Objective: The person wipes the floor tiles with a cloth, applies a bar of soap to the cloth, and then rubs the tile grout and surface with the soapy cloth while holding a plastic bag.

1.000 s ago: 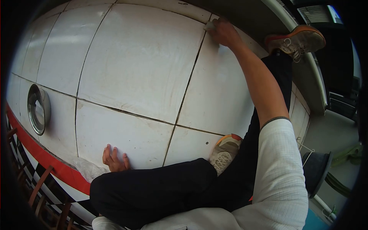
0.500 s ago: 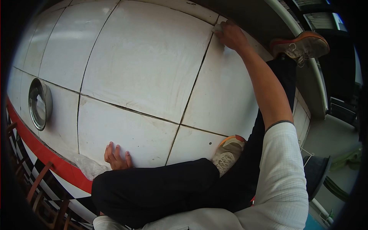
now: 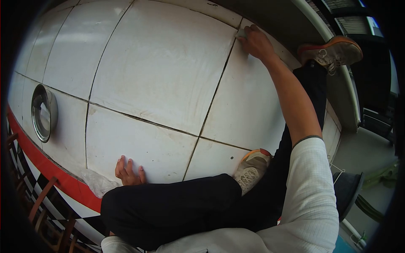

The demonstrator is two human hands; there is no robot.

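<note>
My right hand (image 3: pixel 256 41) reaches far out to the joint of the white tiles, by the dark wall base. Its fingers are closed on a small pale grey piece (image 3: pixel 240 33), pressed against the grout line; most of it is hidden, so I cannot make out its kind. My left hand (image 3: pixel 130 173) rests on a white tile (image 3: pixel 139 139) beside my bent knee, fingers apart and holding nothing. Next to it lies a crumpled clear plastic bag (image 3: pixel 98 184).
A metal bowl (image 3: pixel 50 110) with something whitish inside stands at the left. Past the red edge strip (image 3: pixel 63 179) are brown chair frames (image 3: pixel 42 202). My shoes (image 3: pixel 252 170) are on the tiles and against the wall. A black bucket (image 3: pixel 349 192) is at the right.
My right hand has shifted very slightly to the right along the tile joint with the pale piece. My left hand stays where it was.
</note>
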